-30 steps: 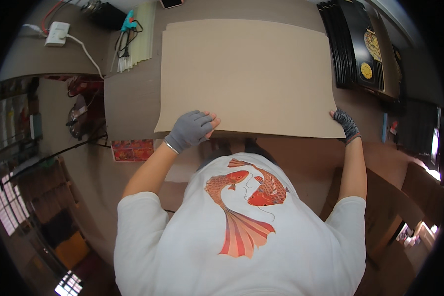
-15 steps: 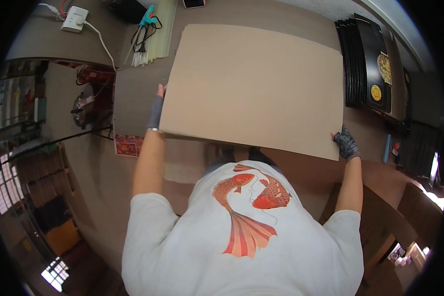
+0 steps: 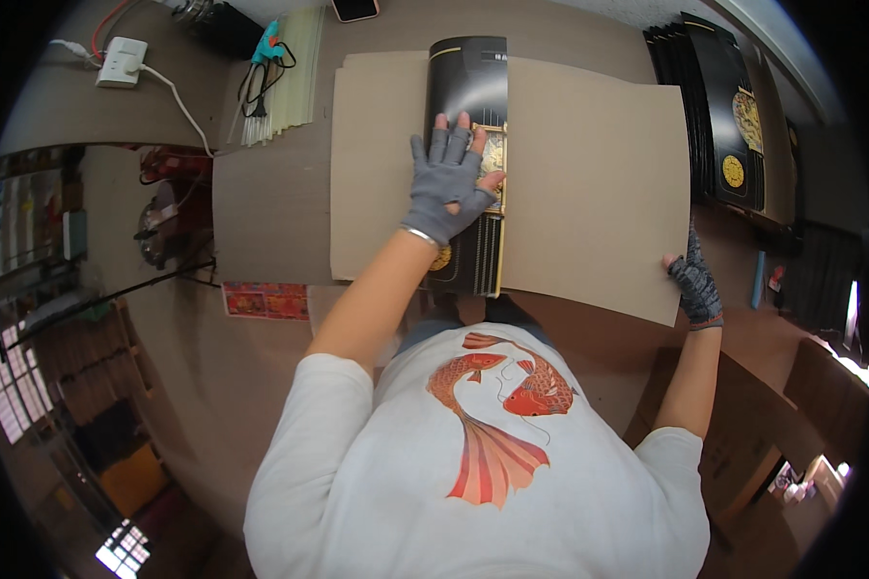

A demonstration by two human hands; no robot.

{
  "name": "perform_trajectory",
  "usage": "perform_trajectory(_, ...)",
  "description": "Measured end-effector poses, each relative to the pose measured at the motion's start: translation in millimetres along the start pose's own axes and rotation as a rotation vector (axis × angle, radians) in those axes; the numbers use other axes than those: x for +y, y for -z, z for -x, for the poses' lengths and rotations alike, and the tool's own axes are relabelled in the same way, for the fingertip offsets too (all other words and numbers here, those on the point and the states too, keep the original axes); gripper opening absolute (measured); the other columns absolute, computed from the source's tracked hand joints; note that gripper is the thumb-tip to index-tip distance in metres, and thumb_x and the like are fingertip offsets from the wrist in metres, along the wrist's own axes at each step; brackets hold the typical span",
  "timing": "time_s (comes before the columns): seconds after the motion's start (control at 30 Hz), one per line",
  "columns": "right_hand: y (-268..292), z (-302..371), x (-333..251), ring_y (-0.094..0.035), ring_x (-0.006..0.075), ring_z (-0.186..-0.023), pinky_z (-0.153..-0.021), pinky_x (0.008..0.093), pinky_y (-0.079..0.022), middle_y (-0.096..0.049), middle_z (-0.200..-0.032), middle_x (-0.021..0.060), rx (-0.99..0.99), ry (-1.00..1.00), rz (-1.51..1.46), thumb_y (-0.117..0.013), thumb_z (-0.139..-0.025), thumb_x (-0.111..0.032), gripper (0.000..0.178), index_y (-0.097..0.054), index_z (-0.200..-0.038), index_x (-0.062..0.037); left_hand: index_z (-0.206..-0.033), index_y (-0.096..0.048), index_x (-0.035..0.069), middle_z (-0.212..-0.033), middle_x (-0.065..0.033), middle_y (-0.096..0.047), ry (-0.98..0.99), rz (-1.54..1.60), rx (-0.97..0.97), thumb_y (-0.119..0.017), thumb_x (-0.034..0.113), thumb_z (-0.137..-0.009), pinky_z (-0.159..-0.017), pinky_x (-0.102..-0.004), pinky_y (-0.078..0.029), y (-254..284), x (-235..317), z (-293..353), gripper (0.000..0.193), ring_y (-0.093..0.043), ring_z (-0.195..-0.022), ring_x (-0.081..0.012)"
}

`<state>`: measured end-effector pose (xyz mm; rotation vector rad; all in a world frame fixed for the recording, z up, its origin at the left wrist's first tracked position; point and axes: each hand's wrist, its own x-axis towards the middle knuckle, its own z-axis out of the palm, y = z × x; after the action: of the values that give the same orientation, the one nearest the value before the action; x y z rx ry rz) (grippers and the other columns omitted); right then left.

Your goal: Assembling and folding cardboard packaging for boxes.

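A large brown cardboard sheet (image 3: 599, 183) lies across the table in front of me. Over its left-middle part runs a glossy black panel (image 3: 466, 77) with gold print, which looks like the sheet's left part folded over; more brown board (image 3: 377, 164) shows left of it. Flat on this panel rests my left hand (image 3: 449, 193), in a grey fingerless glove, fingers spread and gripping nothing. At the sheet's near right corner, my right hand (image 3: 695, 285), in a dark patterned fingerless glove, pinches the edge, thumb on top and other fingers mostly hidden.
A stack of black-and-gold folded boards (image 3: 729, 125) stands at the right. Far left lie a teal glue gun (image 3: 268, 46) on pale glue sticks (image 3: 297, 77) and a white power strip (image 3: 123, 62) with cables. A phone (image 3: 355, 10) sits at the back edge.
My left hand has left the board's left edge and moved right onto the black panel, which now shows folded over the brown sheet. My right hand stays at the right edge.
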<state>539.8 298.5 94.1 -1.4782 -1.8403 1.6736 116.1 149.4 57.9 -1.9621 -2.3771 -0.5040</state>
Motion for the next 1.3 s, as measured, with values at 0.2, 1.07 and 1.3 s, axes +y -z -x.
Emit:
perform_trajectory(0.2,-43.9,-10.4,-38.4,-0.045,0.0199,-0.132,-0.11,0.0324,-0.034,-0.045,-0.148,0.0078,0.099,0.15,-0.688,-0.05,-0.1,-0.046,0.066,-0.034,-0.151,-0.0081,-0.152,-0.035,0.011,-0.16,-0.0143,-0.025,0.06,-0.213,-0.246,-0.042,0.061,-0.092,-0.115,-0.0646,-0.003,-48.3,6.2,5.2,0.078,-0.015,-0.15,-0.0336)
perform_trajectory(1.07,-255.5,-89.2,-73.6,-0.003,0.0385,-0.15,-0.112,0.0703,0.001,-0.015,-0.163,0.0104,0.046,0.314,1.402,-0.045,-0.095,-0.057,0.065,-0.033,-0.152,-0.0299,-0.157,-0.017,0.021,-0.163,-0.0163,-0.013,-0.267,-0.23,-0.588,-0.074,0.081,-0.04,-0.112,-0.0687,-0.003,-3.6,-32.9,-17.2,0.144,-0.001,-0.15,-0.04)
perform_trajectory(1.3,-257.4,-92.0,-72.5,-0.003,0.0383,-0.15,-0.112,0.07,0.001,-0.015,-0.164,0.0096,0.046,0.275,1.439,-0.043,-0.095,-0.059,0.066,-0.029,-0.154,-0.0321,-0.157,-0.018,0.022,-0.163,-0.0156,-0.014,-0.229,-0.23,-0.553,-0.06,0.092,-0.045,-0.11,-0.0702,-0.004,-8.3,-27.2,-14.5,0.139,-0.004,-0.15,-0.0391)
